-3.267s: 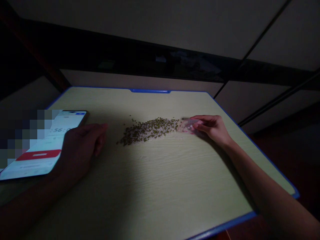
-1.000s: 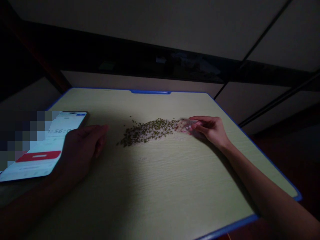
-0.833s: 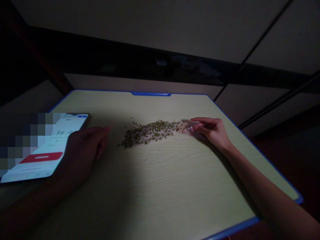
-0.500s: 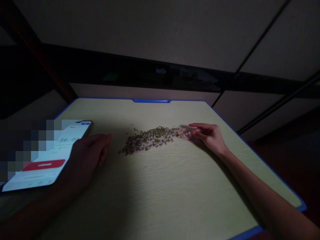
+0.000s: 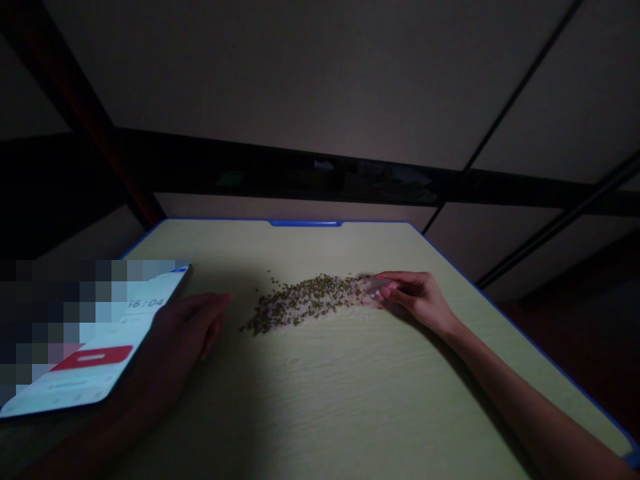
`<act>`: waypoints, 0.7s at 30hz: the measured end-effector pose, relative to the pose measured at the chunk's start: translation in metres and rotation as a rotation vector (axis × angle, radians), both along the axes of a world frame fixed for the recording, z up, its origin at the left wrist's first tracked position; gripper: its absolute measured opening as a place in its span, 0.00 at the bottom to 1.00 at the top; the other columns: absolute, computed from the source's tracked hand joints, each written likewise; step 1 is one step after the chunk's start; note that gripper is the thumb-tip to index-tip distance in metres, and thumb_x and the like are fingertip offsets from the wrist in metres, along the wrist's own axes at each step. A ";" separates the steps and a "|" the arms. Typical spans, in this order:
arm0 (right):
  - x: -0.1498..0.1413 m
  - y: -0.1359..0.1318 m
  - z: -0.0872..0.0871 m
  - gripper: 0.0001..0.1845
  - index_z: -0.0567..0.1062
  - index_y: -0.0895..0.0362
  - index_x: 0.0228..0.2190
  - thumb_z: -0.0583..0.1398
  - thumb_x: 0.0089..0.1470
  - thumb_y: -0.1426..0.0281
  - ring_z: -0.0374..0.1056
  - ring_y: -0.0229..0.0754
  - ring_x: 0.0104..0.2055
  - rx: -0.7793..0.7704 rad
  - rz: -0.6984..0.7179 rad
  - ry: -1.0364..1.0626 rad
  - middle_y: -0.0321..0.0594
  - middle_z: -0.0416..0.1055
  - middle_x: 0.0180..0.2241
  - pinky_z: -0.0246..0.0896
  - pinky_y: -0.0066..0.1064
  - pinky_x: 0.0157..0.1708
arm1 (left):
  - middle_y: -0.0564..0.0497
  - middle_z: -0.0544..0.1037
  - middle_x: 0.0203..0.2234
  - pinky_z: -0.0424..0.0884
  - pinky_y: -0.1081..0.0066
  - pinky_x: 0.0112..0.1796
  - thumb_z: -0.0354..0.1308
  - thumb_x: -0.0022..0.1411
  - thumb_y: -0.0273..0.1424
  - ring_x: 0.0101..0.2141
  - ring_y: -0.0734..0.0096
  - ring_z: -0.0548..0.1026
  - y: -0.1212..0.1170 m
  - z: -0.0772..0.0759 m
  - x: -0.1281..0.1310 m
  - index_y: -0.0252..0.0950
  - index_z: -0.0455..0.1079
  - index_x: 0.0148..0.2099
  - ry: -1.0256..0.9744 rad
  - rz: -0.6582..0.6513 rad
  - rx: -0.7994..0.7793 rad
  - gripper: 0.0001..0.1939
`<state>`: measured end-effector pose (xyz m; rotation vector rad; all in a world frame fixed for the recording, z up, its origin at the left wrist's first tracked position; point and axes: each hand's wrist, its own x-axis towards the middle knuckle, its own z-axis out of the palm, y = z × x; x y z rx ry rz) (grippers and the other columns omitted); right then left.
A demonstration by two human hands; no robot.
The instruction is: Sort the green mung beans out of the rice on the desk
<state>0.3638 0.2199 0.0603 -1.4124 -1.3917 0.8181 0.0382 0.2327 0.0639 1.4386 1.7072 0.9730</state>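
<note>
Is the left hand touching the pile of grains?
Apart. In the head view, a strip of table shows between the left hand and the pile of grains.

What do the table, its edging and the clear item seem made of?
Table: perhaps wood-grain laminate, fairly matt; fine streaks show.
Edging: likely plastic; even blue, slight sheen.
Clear item: probably thin plastic; see-through with pinkish marks, finish too blurred to tell.
</note>
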 end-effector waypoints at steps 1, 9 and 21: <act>0.000 0.000 0.000 0.14 0.80 0.61 0.30 0.63 0.38 0.68 0.65 0.36 0.20 -0.001 -0.001 0.001 0.38 0.72 0.19 0.60 0.29 0.21 | 0.59 0.58 0.07 0.55 0.73 0.21 0.50 0.53 0.50 0.14 0.76 0.58 0.000 0.000 0.000 0.38 0.55 0.13 0.005 -0.006 0.004 0.26; 0.001 -0.001 0.001 0.16 0.79 0.62 0.30 0.65 0.36 0.66 0.68 0.38 0.20 -0.015 -0.059 0.063 0.39 0.73 0.19 0.65 0.32 0.24 | 0.59 0.58 0.07 0.55 0.72 0.21 0.49 0.51 0.50 0.13 0.75 0.58 -0.002 0.008 0.005 0.38 0.56 0.13 0.014 0.006 -0.045 0.26; 0.003 -0.002 0.002 0.14 0.79 0.59 0.28 0.66 0.34 0.67 0.69 0.39 0.21 0.003 -0.078 0.143 0.38 0.74 0.19 0.66 0.31 0.25 | 0.59 0.56 0.07 0.54 0.72 0.20 0.50 0.49 0.52 0.13 0.74 0.57 -0.001 0.006 0.004 0.38 0.55 0.13 -0.014 0.025 -0.066 0.26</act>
